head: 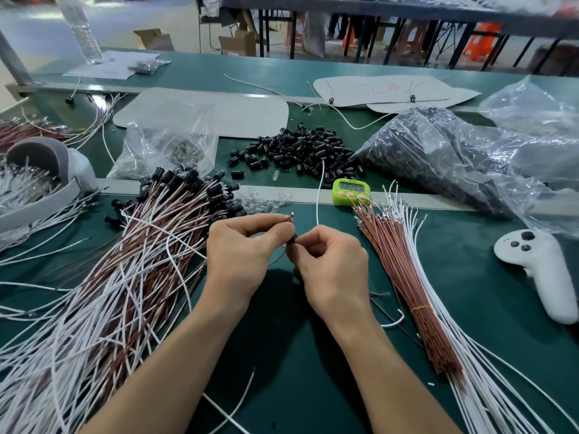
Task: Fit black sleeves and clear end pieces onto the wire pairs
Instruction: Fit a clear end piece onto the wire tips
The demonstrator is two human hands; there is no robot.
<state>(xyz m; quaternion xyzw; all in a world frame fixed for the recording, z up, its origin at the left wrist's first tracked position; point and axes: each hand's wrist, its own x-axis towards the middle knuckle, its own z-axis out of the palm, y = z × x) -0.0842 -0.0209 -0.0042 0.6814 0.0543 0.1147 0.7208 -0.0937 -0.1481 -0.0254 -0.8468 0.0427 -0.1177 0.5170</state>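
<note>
My left hand (242,249) and my right hand (332,261) meet over the green table, fingertips pinched together. Between them sits a small black sleeve (291,239), with a metal wire tip (290,217) poking up above my left fingers. A white wire (319,195) rises from my right hand toward the back. Loose black sleeves (297,151) lie heaped behind. Small clear end pieces (266,200) are scattered near the table seam. A pile of wire pairs with black sleeves fitted (150,233) spreads at the left. Bare brown and white wires (416,277) lie bundled at the right.
A green timer (351,192) stands behind my hands. A white controller (542,270) lies at the right. Plastic bags of black parts (438,151) sit at the back right, a clear bag (166,148) at the back left, a grey tub of wires (37,177) far left.
</note>
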